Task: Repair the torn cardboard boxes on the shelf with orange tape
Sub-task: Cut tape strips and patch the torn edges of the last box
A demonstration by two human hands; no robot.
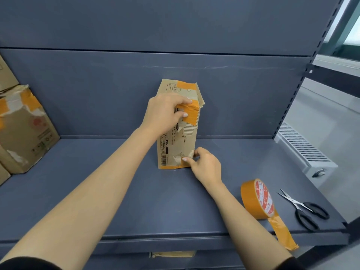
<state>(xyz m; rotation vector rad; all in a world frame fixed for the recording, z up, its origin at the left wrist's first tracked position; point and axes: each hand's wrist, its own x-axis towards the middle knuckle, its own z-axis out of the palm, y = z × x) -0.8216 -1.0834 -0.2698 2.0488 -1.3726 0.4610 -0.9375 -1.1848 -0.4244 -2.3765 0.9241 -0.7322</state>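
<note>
Left hand [163, 112]: fingers pressing the orange patch [191, 114] on the box [176, 145].
Right hand [204, 164]: pinching the lower edge.
Risk: box tips (tall, narrow), wrinkling the patch.

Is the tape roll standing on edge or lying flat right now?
On edge. The tape roll stands on the shelf, its printed side facing right, a loose strip trailing over the front lip.

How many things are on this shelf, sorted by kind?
Cardboard boxes: 3, the tall box under the hands, a taped box at left, another box stacked on it.
Tape rolls: 1, the orange tape roll.
Scissors: 1, the black-handled scissors.
Total: 5
</note>
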